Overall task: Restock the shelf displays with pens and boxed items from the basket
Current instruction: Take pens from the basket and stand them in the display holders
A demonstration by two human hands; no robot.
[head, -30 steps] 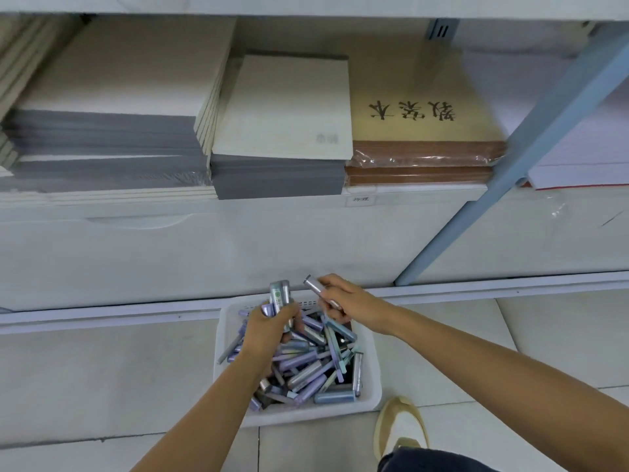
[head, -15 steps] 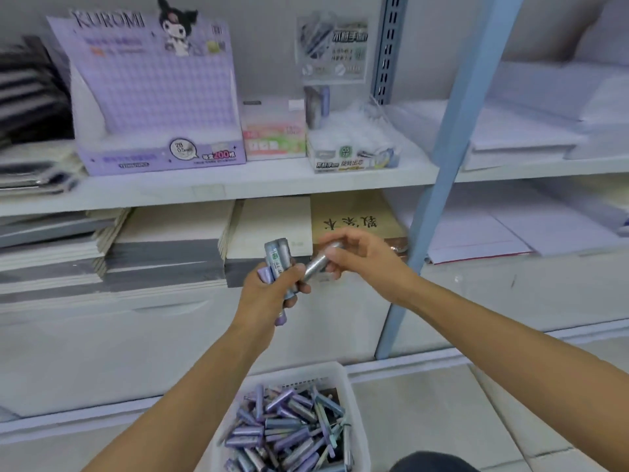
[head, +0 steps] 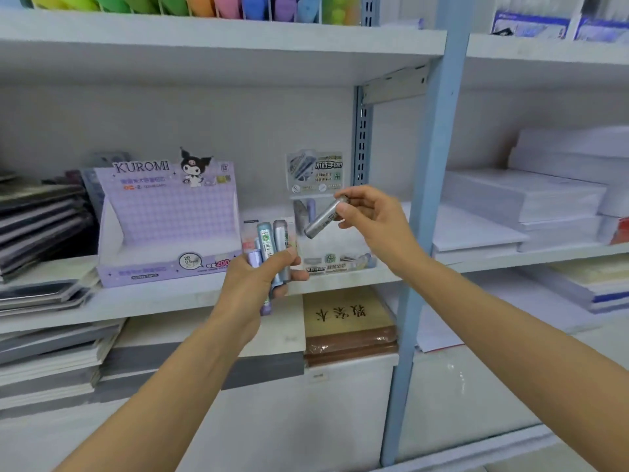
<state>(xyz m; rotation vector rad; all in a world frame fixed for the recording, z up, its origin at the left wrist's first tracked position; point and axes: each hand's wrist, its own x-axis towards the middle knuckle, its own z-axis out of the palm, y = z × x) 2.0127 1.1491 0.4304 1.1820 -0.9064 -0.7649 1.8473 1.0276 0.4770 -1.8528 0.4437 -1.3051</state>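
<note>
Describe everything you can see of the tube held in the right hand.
The tube is a slim grey-silver cylinder, metallic-looking, with a faint printed label too blurred to read. It tilts, lower end down-left, upper end pinched by the right hand's fingers. It hangs before the clear display box, touching nothing else.

I see a lilac checked display box [head: 163,226] at left, teal, grey and lilac tubes [head: 266,245], one silver tube [head: 321,219], a pale blue upright [head: 432,165] at right.
</note>
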